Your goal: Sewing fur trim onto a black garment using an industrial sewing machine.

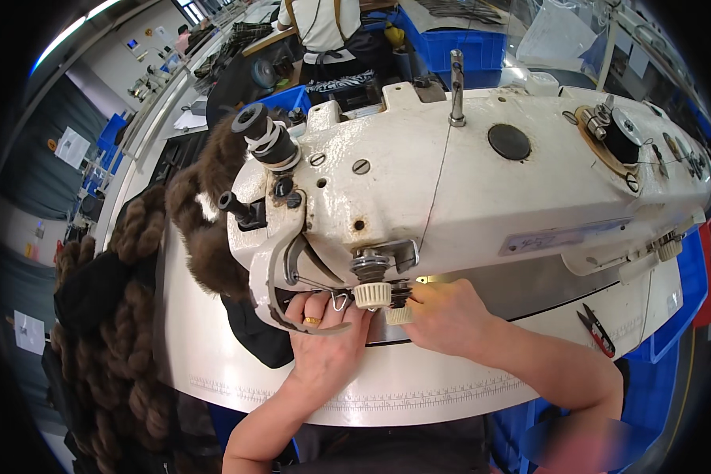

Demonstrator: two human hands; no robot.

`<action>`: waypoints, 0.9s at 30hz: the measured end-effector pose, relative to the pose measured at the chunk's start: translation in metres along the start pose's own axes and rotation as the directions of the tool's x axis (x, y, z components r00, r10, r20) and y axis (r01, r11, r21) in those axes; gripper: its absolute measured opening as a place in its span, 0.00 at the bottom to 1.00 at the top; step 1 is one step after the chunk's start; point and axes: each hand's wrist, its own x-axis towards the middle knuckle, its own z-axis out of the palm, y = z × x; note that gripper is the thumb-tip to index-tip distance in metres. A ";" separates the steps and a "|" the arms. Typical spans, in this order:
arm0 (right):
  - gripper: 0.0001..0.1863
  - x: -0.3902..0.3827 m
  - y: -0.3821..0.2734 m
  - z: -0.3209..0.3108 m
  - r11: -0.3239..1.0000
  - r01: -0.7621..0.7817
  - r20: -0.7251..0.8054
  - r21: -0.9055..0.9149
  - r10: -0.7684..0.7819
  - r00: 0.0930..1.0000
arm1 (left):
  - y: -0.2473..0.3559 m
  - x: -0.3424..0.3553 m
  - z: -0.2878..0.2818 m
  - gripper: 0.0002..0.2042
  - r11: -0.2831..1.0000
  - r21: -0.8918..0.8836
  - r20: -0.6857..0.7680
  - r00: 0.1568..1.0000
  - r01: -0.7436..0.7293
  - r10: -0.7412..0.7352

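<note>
A white sewing machine (419, 189) spans the view above my hands. My left hand (324, 336), with a gold ring, reaches under the machine's head at the needle area. Its fingers are bent and close together on black cloth (257, 332), their tips partly hidden by the machine. To the right, my right hand (450, 320) is curled closed beside the cream tension dial (373, 295). The dial and the machine hide its fingertips and whatever they hold. Brown fur pieces (213, 253) lie behind and left of the machine's head, against the black cloth.
Small black-and-red thread snips (596, 330) lie on the white table (442, 395) at the right. A heap of brown fur and black garments (107, 340) hangs at the left. Blue bins (458, 51) stand behind the machine and at the right. Another person (324, 39) stands at the back.
</note>
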 end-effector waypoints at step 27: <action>0.19 0.003 -0.008 0.005 1.000 -0.008 0.162 -0.011 0.010 0.987 | -0.016 0.031 -0.024 0.05 0.958 -0.213 0.271 0.954 0.190 -0.129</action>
